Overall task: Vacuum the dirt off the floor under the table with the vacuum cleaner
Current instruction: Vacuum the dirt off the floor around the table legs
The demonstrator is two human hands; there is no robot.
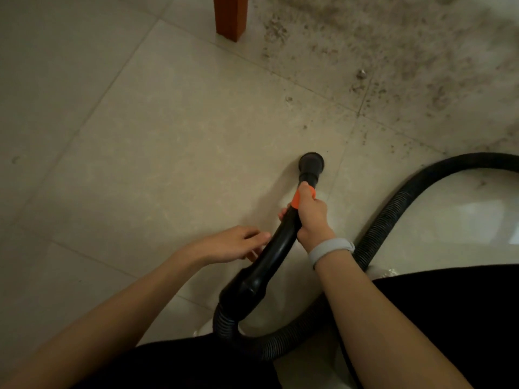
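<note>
nozzle (311, 163) on floor (140, 136), dirt (407, 51) beyond-right, table leg (230, 15) beyond-left

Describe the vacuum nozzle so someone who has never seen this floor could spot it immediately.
Start at the orange wooden table leg at the top, then drop down and right across the pale tiles. Beyond the right hand gripping the black wand sits the nozzle: a round black cup, on clean tile short of the dirt.
</note>
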